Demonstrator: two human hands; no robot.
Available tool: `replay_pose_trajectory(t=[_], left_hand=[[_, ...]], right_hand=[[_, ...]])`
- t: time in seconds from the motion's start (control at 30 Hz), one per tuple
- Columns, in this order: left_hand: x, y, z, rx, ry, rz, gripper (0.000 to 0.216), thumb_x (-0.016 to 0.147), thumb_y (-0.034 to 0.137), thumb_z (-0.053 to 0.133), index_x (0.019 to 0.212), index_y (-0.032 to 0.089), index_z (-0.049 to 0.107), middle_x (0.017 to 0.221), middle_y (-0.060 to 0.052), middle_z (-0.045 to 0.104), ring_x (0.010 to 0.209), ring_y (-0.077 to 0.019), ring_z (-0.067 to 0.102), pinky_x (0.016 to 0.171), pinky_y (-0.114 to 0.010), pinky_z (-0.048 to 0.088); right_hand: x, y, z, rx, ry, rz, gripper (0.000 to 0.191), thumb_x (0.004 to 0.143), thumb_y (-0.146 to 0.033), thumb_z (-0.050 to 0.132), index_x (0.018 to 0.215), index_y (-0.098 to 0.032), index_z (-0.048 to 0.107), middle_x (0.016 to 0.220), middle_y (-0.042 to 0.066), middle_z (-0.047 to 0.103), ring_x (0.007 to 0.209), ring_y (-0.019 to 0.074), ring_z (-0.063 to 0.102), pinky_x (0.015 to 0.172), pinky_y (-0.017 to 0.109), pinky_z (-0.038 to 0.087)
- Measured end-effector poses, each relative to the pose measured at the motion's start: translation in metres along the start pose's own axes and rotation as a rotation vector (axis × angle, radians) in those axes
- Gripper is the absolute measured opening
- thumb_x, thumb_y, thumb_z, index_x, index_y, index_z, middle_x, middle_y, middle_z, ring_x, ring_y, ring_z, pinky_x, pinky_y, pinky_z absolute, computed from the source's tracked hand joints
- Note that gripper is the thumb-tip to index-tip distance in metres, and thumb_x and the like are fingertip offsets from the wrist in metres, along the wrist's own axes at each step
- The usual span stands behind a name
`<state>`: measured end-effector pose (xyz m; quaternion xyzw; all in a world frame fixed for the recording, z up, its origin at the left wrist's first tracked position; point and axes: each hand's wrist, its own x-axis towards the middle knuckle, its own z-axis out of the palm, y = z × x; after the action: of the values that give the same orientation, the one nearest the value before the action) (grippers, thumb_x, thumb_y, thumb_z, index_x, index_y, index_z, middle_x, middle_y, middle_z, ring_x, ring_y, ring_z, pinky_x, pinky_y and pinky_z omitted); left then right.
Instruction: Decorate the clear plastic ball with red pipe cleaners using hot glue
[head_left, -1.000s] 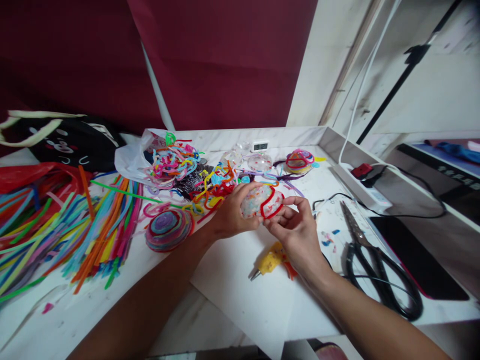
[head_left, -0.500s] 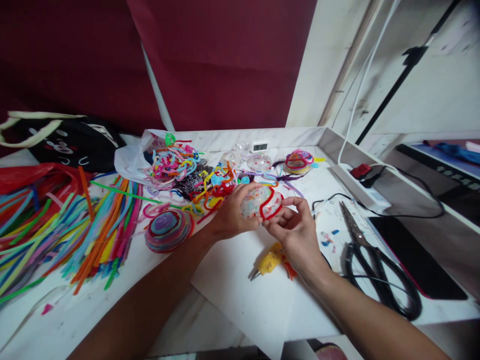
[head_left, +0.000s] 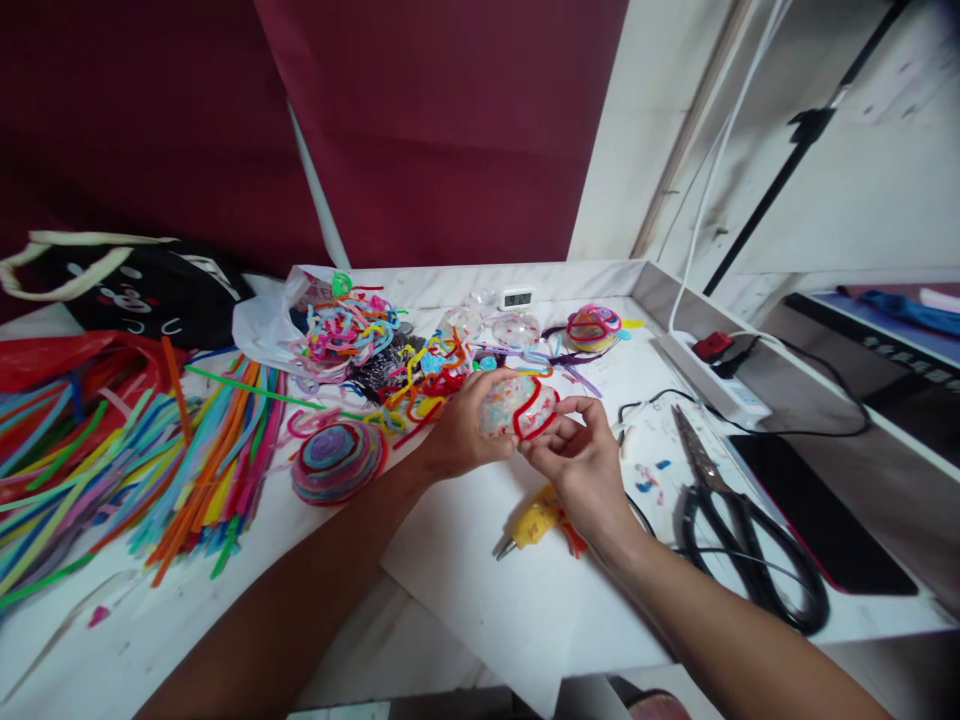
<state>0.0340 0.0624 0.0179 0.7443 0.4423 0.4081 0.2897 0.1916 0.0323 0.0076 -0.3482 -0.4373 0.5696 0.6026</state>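
My left hand (head_left: 471,425) is wrapped round a rounded clear plastic shell (head_left: 501,405) speckled with coloured bits. A red pipe cleaner (head_left: 526,412) curves over the shell's right part and along its edge. At that edge, the thumb and fingers of my right hand (head_left: 574,440) pinch the pipe cleaner against the shell; the exact contact is partly hidden. Below the hands, a yellow glue gun (head_left: 536,520) lies on white paper (head_left: 480,580), its metal tip pointing lower left. A dome wound in coloured pipe cleaners (head_left: 337,460) rests left of my left hand.
Bundled pipe cleaners (head_left: 217,460) spread over the left side, near a black bag (head_left: 142,290). Scraps spill from a plastic bag (head_left: 262,325) behind. Clear shells (head_left: 516,328) and another wound ball (head_left: 592,327) sit farther back. Scissors (head_left: 712,475), a phone (head_left: 825,515) and a power strip (head_left: 716,380) lie right.
The view has shifted slightly. Both hands keep nearly the same hold on the shell and red pipe cleaner, with only a small movement of the right fingers.
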Motion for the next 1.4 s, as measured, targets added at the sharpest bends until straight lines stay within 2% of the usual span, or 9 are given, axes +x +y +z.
replay_pose_trajectory(t=[0.23, 0.4, 0.77, 0.97, 1.4], left_hand=[[0.001, 0.001, -0.007, 0.062, 0.011, 0.057, 0.073, 0.059, 0.017, 0.065, 0.13, 0.016, 0.047, 0.131, -0.013, 0.051, 0.123, -0.0299, 0.051, 0.106, -0.042, 0.041], [0.005, 0.011, -0.016, 0.118, 0.02, 0.105, 0.071, 0.059, 0.016, 0.064, 0.129, 0.016, 0.048, 0.13, -0.012, 0.051, 0.124, -0.029, 0.049, 0.108, -0.041, 0.038], [0.016, 0.023, -0.038, 0.236, -0.085, 0.125, 0.074, 0.059, 0.016, 0.067, 0.131, 0.018, 0.048, 0.131, -0.009, 0.051, 0.126, -0.0282, 0.048, 0.109, -0.039, 0.036], [0.019, 0.019, -0.037, 0.192, -0.119, 0.098, 0.074, 0.059, 0.017, 0.069, 0.13, 0.015, 0.05, 0.132, -0.011, 0.051, 0.127, -0.0306, 0.047, 0.11, -0.042, 0.035], [0.018, 0.014, -0.038, 0.09, -0.18, 0.039, 0.074, 0.06, 0.016, 0.067, 0.132, 0.019, 0.049, 0.138, -0.01, 0.049, 0.127, -0.0292, 0.048, 0.108, -0.042, 0.038]], right_hand=[[-0.002, 0.0, 0.006, 0.029, 0.008, -0.017, 0.046, 0.06, -0.008, 0.072, 0.09, -0.023, 0.041, 0.059, -0.013, 0.057, 0.051, 0.0056, 0.05, 0.056, 0.02, 0.04], [-0.002, -0.008, 0.014, 0.052, 0.013, -0.049, 0.044, 0.06, -0.009, 0.073, 0.087, -0.023, 0.041, 0.057, -0.014, 0.054, 0.05, 0.0045, 0.049, 0.054, 0.018, 0.038], [0.001, -0.009, 0.027, 0.109, 0.029, -0.081, 0.048, 0.059, -0.016, 0.078, 0.087, -0.024, 0.039, 0.06, -0.012, 0.059, 0.051, 0.0071, 0.053, 0.056, 0.02, 0.041], [0.001, -0.001, 0.025, 0.108, 0.038, -0.062, 0.048, 0.062, -0.018, 0.079, 0.09, -0.024, 0.041, 0.063, -0.01, 0.063, 0.055, 0.0094, 0.059, 0.06, 0.023, 0.045], [-0.004, 0.001, 0.019, 0.115, 0.006, -0.014, 0.054, 0.061, -0.022, 0.084, 0.099, -0.024, 0.045, 0.076, -0.005, 0.069, 0.069, 0.0121, 0.066, 0.072, 0.028, 0.051]])
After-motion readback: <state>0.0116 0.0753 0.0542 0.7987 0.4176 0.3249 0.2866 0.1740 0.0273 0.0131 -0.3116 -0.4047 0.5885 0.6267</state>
